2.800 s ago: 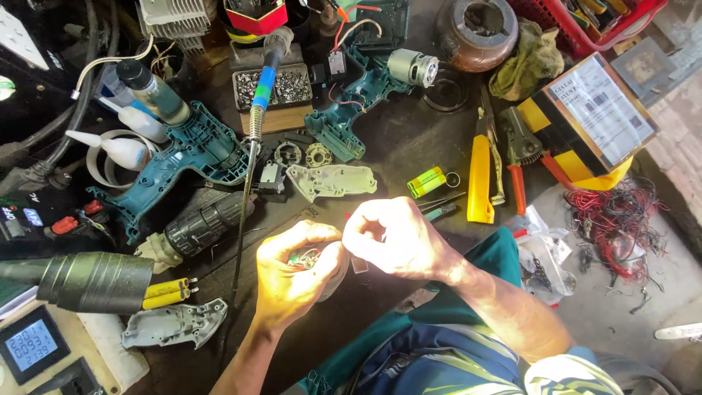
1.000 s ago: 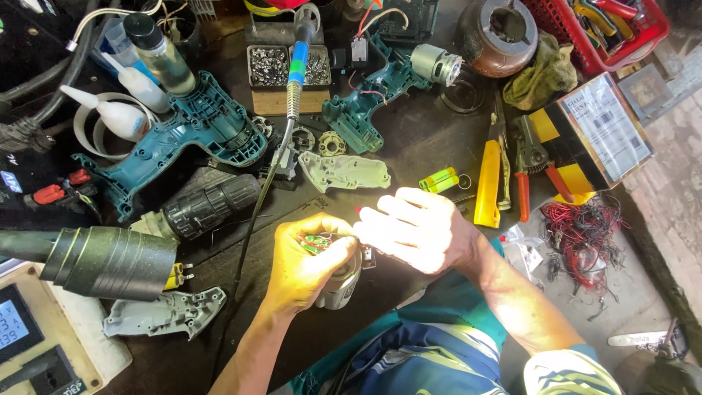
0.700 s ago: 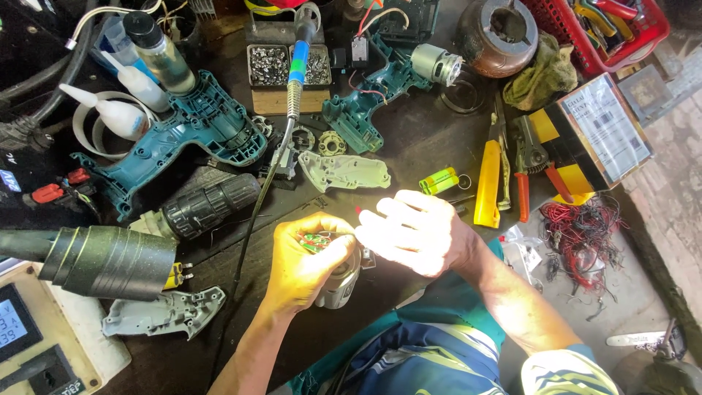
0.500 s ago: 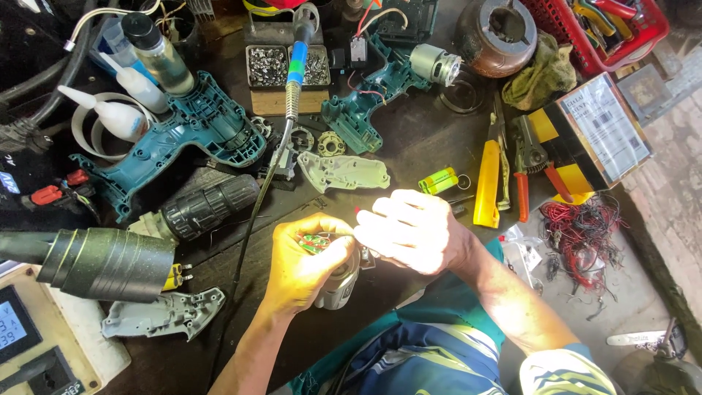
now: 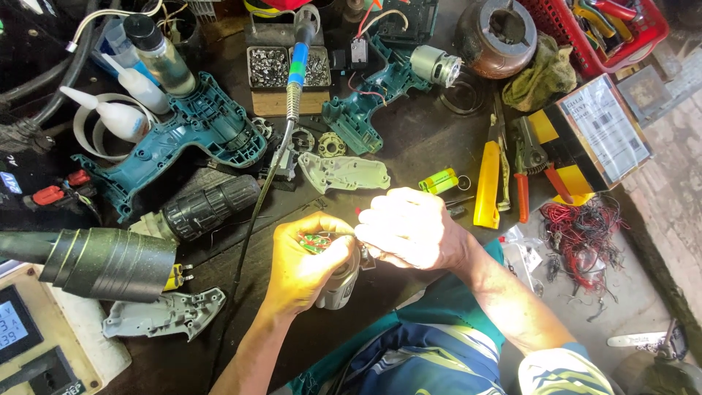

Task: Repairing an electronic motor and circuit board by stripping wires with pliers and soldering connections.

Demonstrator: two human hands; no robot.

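Teal drill shell (image 5: 186, 139) w/ glue bottles (image 5: 117, 117) toward table's far left, soldering iron (image 5: 296, 69) + screw tray (image 5: 274, 67) at far edge, yellow knife (image 5: 488, 183) & red basket (image 5: 621, 29) far right corner.

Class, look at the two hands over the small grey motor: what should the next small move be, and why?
Probably keep the left hand gripping the small grey cylindrical motor steady while the right hand works its fingertips at the red and green wires on top, since both hands meet there.
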